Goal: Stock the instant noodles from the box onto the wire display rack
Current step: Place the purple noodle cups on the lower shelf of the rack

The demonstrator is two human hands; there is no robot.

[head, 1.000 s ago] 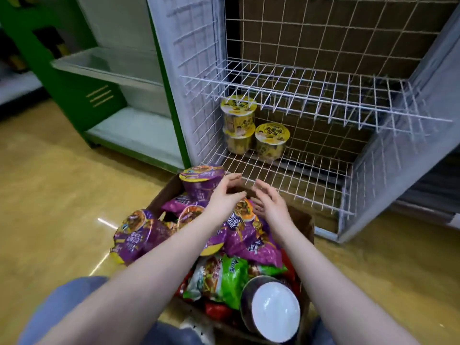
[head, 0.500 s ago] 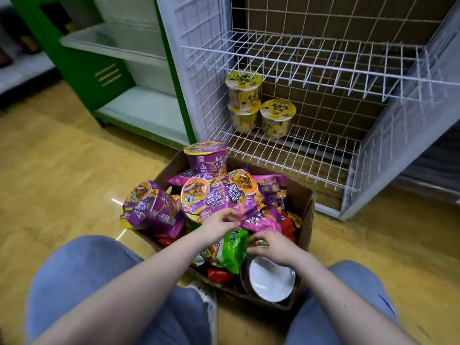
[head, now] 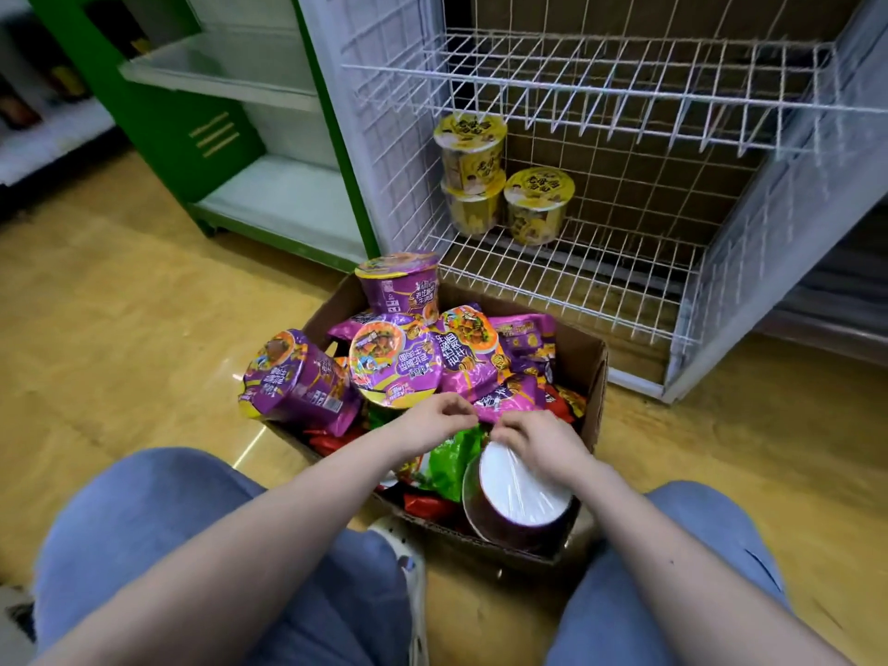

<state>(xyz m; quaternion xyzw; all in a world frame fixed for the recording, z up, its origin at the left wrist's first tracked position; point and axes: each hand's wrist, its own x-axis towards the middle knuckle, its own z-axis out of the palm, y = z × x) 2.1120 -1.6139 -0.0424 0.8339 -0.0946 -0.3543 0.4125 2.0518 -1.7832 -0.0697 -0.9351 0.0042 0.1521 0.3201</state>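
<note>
Upturned white-based purple noodle bowl [head: 521,497] is lodged at near right corner of brown cardboard box [head: 595,377]; far rim is gripped by nearer right hand [head: 540,442]; left hand [head: 430,420] is curled, hold untellable.

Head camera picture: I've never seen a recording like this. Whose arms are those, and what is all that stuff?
No machine here: a person wears a camera on the head, so you look down over their own knees. The left hand and right hand reach into a cardboard box on the floor, heaped with purple noodle cups and packets. The right hand rests on an upturned cup; whether either hand grips anything is unclear. Ahead stands the wire rack, with three yellow cups on its lower shelf, two of them stacked.
</note>
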